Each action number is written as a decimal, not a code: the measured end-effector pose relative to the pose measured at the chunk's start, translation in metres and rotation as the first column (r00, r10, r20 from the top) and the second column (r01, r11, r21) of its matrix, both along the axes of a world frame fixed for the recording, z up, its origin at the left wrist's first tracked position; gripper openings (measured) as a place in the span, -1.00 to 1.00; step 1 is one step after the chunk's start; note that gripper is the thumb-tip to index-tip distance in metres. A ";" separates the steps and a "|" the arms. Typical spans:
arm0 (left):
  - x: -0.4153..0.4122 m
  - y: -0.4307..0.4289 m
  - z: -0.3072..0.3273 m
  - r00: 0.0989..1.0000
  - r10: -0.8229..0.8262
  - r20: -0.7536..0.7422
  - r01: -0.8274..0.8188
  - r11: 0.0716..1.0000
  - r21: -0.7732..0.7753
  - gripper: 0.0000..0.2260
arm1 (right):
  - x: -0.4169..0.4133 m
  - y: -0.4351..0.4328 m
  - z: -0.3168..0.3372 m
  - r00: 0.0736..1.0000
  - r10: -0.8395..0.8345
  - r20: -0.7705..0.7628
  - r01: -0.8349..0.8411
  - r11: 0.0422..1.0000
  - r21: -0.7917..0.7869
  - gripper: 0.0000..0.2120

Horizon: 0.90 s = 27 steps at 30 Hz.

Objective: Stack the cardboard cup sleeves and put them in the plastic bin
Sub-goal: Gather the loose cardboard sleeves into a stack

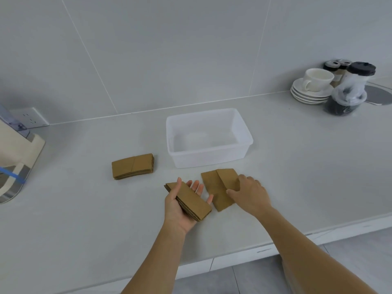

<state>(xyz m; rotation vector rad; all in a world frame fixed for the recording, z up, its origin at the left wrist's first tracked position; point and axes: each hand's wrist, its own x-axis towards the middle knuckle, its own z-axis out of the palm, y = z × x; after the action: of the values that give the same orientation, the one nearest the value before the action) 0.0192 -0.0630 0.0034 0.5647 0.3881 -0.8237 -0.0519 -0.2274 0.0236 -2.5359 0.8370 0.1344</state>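
Stack of flat brown cardboard sleeves (pixel 191 198) gripped by left hand (pixel 177 212); right hand (pixel 251 193) pinches loose pair (pixel 216 185) near translucent plastic bin (pixel 210 160); align edges first imo.

Grey counter (pixel 84 219), pale tiled wall (pixel 169 49) behind. Far right: white cup (pixel 317 79) on stacked white saucers (pixel 307 97); lidded paper cups (pixel 335 65) behind; black-lidded cup (pixel 363 68) beside; clear-wrapped dark bundle (pixel 341 102) in front. Grey round disc (pixel 378 95) at right edge. Left: wall socket (pixel 31 117), cream appliance (pixel 14 149) with blue strip (pixel 12 175). Grey floor (pixel 360 251) below.
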 end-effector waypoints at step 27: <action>0.005 0.055 -0.005 0.999 0.054 -0.010 -0.053 0.998 0.021 -0.59 | 0.029 0.105 0.008 0.891 0.403 0.209 -0.453 0.757 0.471 -0.56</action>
<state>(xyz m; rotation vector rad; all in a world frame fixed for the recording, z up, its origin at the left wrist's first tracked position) 0.0242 -0.0084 -0.0017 0.5676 0.4203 -0.7722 -0.0232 -0.1220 0.0314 -2.1504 0.1238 0.3326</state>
